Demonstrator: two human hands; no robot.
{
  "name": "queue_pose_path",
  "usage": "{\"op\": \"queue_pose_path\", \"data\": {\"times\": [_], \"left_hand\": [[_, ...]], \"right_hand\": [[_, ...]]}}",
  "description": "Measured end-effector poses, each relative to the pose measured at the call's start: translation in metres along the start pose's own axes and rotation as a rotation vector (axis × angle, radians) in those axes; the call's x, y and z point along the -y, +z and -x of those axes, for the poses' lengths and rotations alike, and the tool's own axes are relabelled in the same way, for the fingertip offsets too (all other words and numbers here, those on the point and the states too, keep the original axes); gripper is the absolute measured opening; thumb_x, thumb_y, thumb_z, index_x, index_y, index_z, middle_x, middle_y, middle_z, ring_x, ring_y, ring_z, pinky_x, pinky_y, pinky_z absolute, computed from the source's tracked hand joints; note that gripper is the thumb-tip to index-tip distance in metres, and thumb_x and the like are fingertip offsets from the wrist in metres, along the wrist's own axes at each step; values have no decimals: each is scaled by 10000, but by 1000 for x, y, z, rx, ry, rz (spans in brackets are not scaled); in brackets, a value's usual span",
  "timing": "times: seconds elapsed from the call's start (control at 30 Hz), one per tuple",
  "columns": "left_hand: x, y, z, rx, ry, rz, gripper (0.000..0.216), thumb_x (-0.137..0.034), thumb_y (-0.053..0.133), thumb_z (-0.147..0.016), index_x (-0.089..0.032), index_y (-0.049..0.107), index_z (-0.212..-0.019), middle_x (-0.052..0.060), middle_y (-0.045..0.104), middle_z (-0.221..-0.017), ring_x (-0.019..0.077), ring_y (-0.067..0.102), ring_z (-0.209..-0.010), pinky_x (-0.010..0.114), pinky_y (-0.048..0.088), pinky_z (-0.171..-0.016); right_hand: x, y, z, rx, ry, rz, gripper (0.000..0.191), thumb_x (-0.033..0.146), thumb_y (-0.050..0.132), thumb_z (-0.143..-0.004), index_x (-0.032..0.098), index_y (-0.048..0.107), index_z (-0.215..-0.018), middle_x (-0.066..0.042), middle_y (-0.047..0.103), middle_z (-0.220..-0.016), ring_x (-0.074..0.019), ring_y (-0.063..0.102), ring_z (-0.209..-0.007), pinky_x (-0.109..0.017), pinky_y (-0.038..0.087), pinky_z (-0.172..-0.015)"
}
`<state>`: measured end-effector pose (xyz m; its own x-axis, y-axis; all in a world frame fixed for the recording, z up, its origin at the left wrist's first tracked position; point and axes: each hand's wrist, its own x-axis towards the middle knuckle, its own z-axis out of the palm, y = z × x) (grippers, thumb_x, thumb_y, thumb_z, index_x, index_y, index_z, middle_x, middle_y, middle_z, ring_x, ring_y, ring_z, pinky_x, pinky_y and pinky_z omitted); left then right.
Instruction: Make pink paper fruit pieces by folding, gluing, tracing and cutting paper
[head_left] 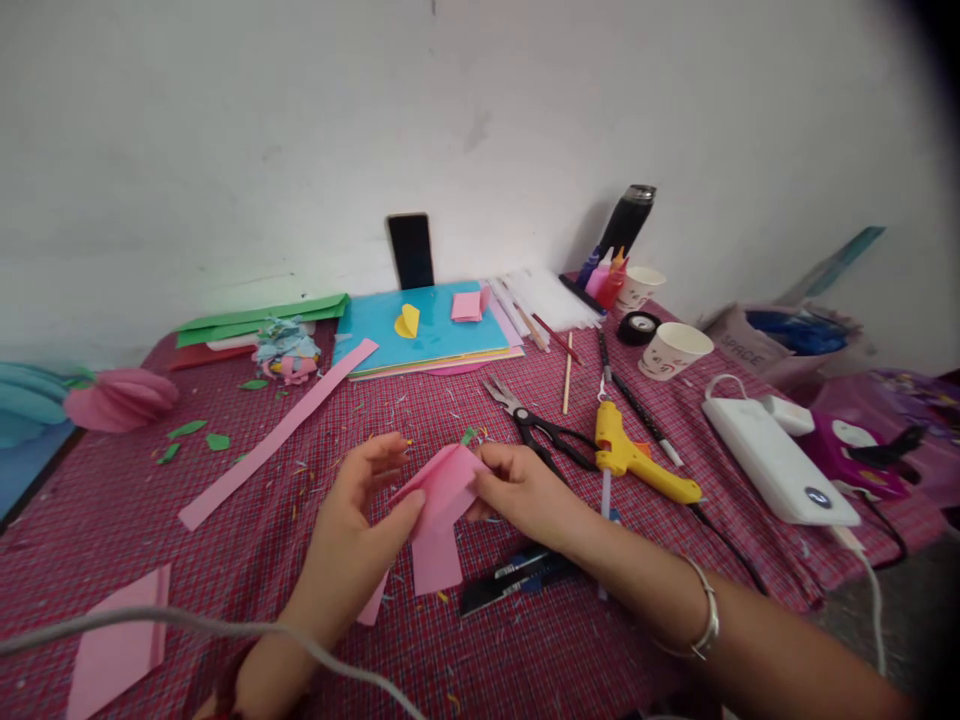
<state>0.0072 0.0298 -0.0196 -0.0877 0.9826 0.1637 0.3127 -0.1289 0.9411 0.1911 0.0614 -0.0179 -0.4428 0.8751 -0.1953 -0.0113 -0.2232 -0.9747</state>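
Observation:
A folded pink paper is held just above the red checked tablecloth at the centre. My left hand pinches its left edge with thumb and fingers. My right hand grips its upper right corner, fingers closed on the fold. A long pink paper strip lies to the left of my hands. Another pink sheet lies at the front left.
Black-handled scissors and a yellow glue gun lie right of my hands, a dark cutter below them. Coloured paper stack, phone, cups, tape roll, white power bank and a grey cable surround.

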Motion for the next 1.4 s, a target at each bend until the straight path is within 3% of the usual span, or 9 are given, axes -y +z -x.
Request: {"op": "queue_pose_path", "data": {"times": [0.27,0.4,0.5,0.63,0.8,0.97,1.03,1.23,1.4], "left_hand": [[4,5,0,-106,-27,-86,662,-248,733,-661,-226,459,-1264,109,581,-1190,261,553,-1117,463,474,-885],[1,7,1,-195,-195,147,531,-312,773,-629,-200,529,-1087,56,605,-998,196,602,-901,321,498,-706],[-2,9,4,-73,-387,394,282,-382,724,-704,-172,576,-820,-10,564,-703,112,520,-600,237,412,-531],[-8,12,10,73,-573,594,269,-389,714,-720,-161,593,-644,-29,493,-562,84,406,-488,222,323,-457],[-12,11,12,31,-457,478,245,-364,700,-743,-174,606,-619,-48,463,-534,74,352,-476,207,277,-453],[-14,5,11,38,-152,109,220,-271,675,-743,-177,580,-569,-26,509,-592,110,436,-575,229,341,-519],[-15,5,10,28,-119,82,136,-216,703,-696,-180,608,-605,-21,545,-634,120,477,-617,231,372,-548],[-13,14,7,-12,-499,595,165,-316,741,-691,-180,654,-728,-55,512,-567,49,360,-451,170,287,-405],[-12,15,9,-2,-718,809,158,-256,757,-700,-182,679,-816,-15,610,-698,61,504,-548,160,371,-437]], "right_hand": [[4,3,3,67,-31,-104,292,442,666,-765,162,599,-719,33,604,-645,-82,594,-553,-225,510,-589],[5,1,4,40,-16,-169,359,508,680,-740,156,612,-761,35,617,-615,-76,600,-510,-212,498,-558],[2,0,4,37,-8,-256,384,520,704,-716,154,613,-793,32,629,-599,-76,606,-485,-203,485,-526],[-1,0,4,42,25,-311,367,493,730,-703,160,612,-802,21,654,-596,-86,616,-478,-209,487,-510],[0,-3,5,75,57,-364,529,664,465,-818,157,606,-767,-26,639,-556,-121,625,-489,-237,487,-491],[-1,-2,3,-14,18,-197,352,518,652,-748,174,578,-746,7,615,-590,-93,566,-489,-225,450,-503],[-2,-2,2,-28,-28,-116,287,454,643,-762,177,570,-741,29,577,-599,-84,521,-499,-226,424,-518],[-1,-1,9,-70,-260,355,290,294,510,-860,188,437,-600,50,359,-579,-93,345,-548,-242,276,-519],[1,-1,11,-76,-314,522,326,269,499,-868,195,370,-578,51,330,-576,-98,333,-557,-249,246,-526]]}}
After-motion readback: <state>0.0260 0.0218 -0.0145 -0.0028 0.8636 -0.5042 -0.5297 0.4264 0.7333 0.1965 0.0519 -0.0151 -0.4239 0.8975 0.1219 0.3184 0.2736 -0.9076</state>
